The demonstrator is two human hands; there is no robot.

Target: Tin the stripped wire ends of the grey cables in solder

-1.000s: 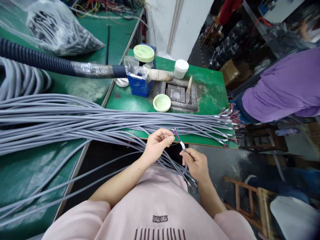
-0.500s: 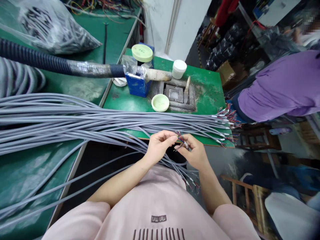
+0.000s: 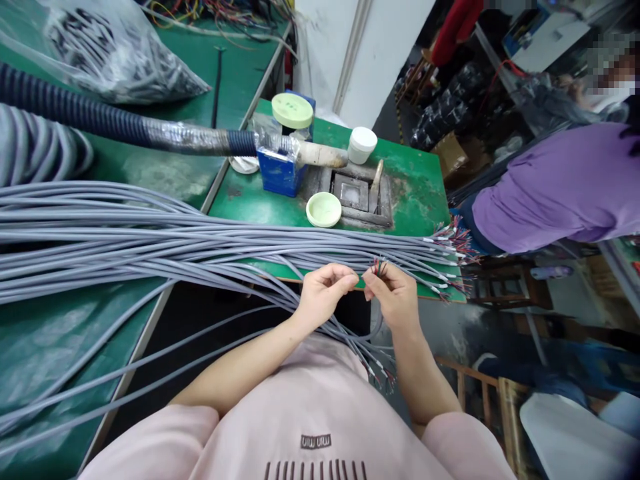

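My right hand [image 3: 397,297] is closed around the end of a grey cable, whose thin coloured wires [image 3: 379,268] stick up between thumb and fingers. Just to its left, my left hand [image 3: 327,290] is closed in a pinch, its fingertips a small gap from the right hand's. Whatever lies in that pinch is too small to make out. Beyond both hands a thick bundle of grey cables [image 3: 200,233] runs across the bench, its stripped ends [image 3: 455,241] fanned out at the right. More cable ends [image 3: 380,370] hang below my hands, near my shirt.
A solder pot [image 3: 353,193] is set into the green bench [image 3: 420,180], with a scraper [image 3: 375,183] on it. Around it are a pale green dish [image 3: 323,209], a white tub [image 3: 362,145] and a hose nozzle [image 3: 320,155]. Someone in a purple shirt [image 3: 555,180] is at the right.
My fingertips have drawn slightly apart. My right hand has turned and now covers more of the cable end, with the wires pointing up. The head view has shifted slightly.
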